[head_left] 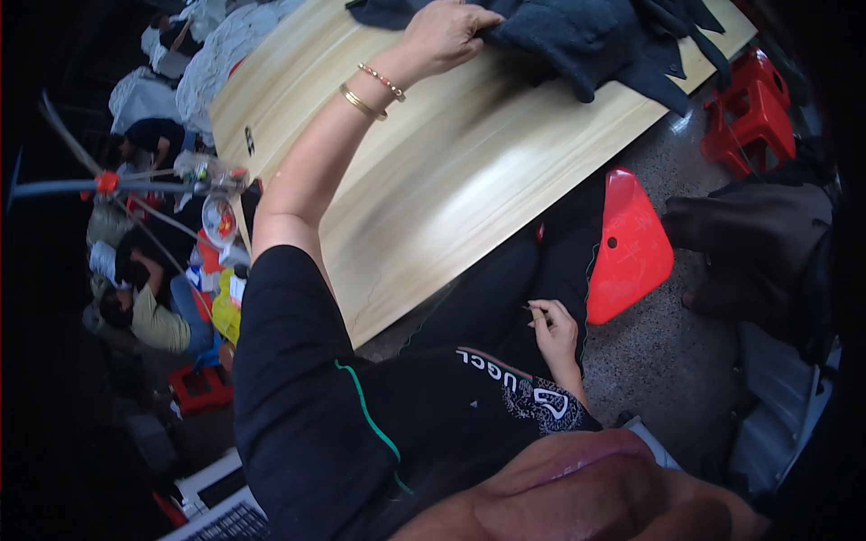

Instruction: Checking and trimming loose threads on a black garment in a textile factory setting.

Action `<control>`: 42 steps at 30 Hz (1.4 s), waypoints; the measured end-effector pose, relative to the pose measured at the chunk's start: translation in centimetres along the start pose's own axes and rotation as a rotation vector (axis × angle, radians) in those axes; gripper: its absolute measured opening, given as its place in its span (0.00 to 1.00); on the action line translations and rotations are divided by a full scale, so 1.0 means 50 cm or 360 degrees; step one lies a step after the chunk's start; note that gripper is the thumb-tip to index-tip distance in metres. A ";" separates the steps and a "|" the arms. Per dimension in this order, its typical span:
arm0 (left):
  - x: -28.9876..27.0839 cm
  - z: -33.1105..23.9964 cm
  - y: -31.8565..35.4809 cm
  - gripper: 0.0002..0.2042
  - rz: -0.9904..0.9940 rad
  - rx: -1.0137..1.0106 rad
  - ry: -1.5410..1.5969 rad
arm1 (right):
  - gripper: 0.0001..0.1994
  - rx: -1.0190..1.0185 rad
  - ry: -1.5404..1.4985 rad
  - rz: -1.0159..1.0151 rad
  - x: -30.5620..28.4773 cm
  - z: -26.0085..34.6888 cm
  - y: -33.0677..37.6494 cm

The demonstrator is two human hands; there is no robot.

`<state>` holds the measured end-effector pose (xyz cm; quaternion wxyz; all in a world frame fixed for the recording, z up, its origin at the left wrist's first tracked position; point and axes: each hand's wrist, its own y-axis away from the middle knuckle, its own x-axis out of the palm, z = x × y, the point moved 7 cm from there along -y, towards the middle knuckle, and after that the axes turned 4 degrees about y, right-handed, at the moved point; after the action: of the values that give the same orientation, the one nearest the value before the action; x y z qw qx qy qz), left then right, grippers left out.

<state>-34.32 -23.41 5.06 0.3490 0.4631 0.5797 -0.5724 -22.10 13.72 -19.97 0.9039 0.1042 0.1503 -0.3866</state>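
Matt dark fleecy cloth [586,36] lies on a smooth, pale wood-grain tabletop [451,171].

Even daylight, dark fisheye-warped rim

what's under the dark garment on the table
The dark garment lies on the light wooden table, whose bare top shows around it. The left hand presses on its edge. Whatever lies beneath the folds is covered and cannot be seen.

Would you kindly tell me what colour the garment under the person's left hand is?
The thick fabric garment is dark navy-grey, seen best in the head view.
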 end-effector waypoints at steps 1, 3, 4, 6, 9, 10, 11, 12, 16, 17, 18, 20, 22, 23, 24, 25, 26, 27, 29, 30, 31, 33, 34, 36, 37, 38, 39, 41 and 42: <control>-0.019 0.007 0.042 0.18 -0.0054 -0.0075 0.0048 | 0.05 -0.0007 0.0043 0.0023 0.002 0.003 0.003; -0.079 -0.091 0.076 0.16 -0.0016 0.0172 0.0188 | 0.06 0.0006 0.0039 0.0001 -0.003 -0.012 0.011; -0.118 -0.128 0.129 0.16 0.0002 0.0155 0.0197 | 0.06 -0.0009 -0.0030 0.0040 0.002 -0.001 0.012; -0.156 -0.205 0.238 0.14 0.0028 0.0154 0.0177 | 0.07 -0.0030 -0.0032 0.0135 0.014 -0.007 0.014; -0.078 -0.265 0.357 0.18 0.0148 0.0118 0.0195 | 0.08 -0.0003 0.0020 0.0141 0.015 -0.014 0.014; -0.056 -0.284 0.399 0.18 0.0219 0.0052 0.0235 | 0.08 -0.0050 0.0052 0.0105 0.014 -0.041 0.016; -0.038 -0.298 0.442 0.22 0.0205 -0.0009 0.0354 | 0.09 -0.0096 0.0080 0.0073 0.018 -0.045 0.015; -0.021 -0.309 0.482 0.22 0.0255 -0.0067 0.0402 | 0.10 -0.0545 0.0416 0.0041 0.009 -0.012 0.016; 0.016 -0.342 0.583 0.22 0.0260 -0.0227 0.0577 | 0.06 -0.0112 0.0455 0.0254 0.034 -0.034 0.008; 0.023 -0.337 0.602 0.22 0.0276 -0.0343 0.0601 | 0.05 -0.0148 0.0377 0.0214 0.037 -0.029 0.006; 0.025 -0.332 0.617 0.21 0.0294 -0.0460 0.0623 | 0.05 -0.0182 0.0294 0.0175 0.038 -0.023 0.007; 0.006 -0.318 0.638 0.19 0.0251 -0.0526 0.0771 | 0.05 -0.0074 0.0294 0.0188 0.035 -0.037 0.009; -0.023 -0.296 0.656 0.15 0.0033 -0.0600 0.0877 | 0.05 -0.0021 0.0032 0.0159 0.026 -0.050 0.013; -0.035 -0.273 0.669 0.14 -0.0098 -0.0622 0.0891 | 0.05 -0.0009 0.0073 0.0179 0.019 -0.063 0.015; -0.049 -0.243 0.692 0.13 -0.0247 -0.0692 0.0824 | 0.05 -0.0008 0.0136 0.0173 0.014 -0.075 0.016; -0.059 -0.207 0.724 0.12 -0.0435 -0.0839 0.0761 | 0.04 -0.0020 0.0304 0.0190 0.009 -0.068 0.018; -0.072 -0.172 0.757 0.12 -0.0542 -0.1011 0.0573 | 0.04 -0.0027 0.0320 0.0172 0.007 -0.065 0.019; -0.088 -0.135 0.795 0.11 -0.0645 -0.1173 0.0382 | 0.04 -0.0031 0.0338 0.0149 0.004 -0.064 0.024; -0.146 -0.096 0.852 0.10 -0.0540 -0.1365 -0.0487 | 0.06 -0.0104 0.0433 0.0183 0.006 -0.057 0.020; -0.174 -0.062 0.875 0.12 -0.0742 -0.1677 -0.0267 | 0.06 -0.0131 0.0461 0.0177 0.006 -0.058 0.022; -0.182 -0.046 0.869 0.13 -0.0682 -0.1629 -0.0716 | 0.07 -0.0192 0.0548 0.0122 0.006 -0.041 0.025; -0.167 0.012 0.910 0.18 -0.0684 -0.1780 -0.0547 | 0.07 -0.0167 0.0594 0.0167 0.014 -0.028 0.023; -0.156 0.036 0.930 0.18 -0.0536 -0.1915 -0.0569 | 0.07 -0.0115 0.0512 0.0196 0.019 -0.032 0.021; -0.127 0.086 0.990 0.16 -0.0520 -0.1848 -0.0523 | 0.06 -0.0047 0.0438 0.0214 0.029 -0.026 0.019; -0.121 0.101 0.992 0.15 -0.0601 -0.1885 -0.0371 | 0.06 -0.0073 0.0370 0.0172 0.028 -0.023 0.023; -0.108 0.128 1.005 0.14 -0.0459 -0.2212 -0.0068 | 0.06 0.0013 0.0306 0.0196 0.027 -0.031 0.026; -0.106 0.130 1.014 0.12 -0.0742 -0.2162 -0.0032 | 0.06 0.0040 0.0325 0.0168 0.022 -0.032 0.032; -0.072 0.125 1.019 0.10 -0.1339 -0.2184 0.0945 | 0.08 0.0192 -0.0030 0.0163 0.015 -0.042 0.044; -0.075 0.099 1.002 0.10 -0.1496 -0.2129 0.1173 | 0.10 0.0258 -0.0109 0.0202 0.007 -0.043 0.047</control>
<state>13.20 -33.02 -8.97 0.0671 0.0322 0.9971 -0.0137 -20.57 15.74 -21.94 0.9198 0.1731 0.0807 -0.3427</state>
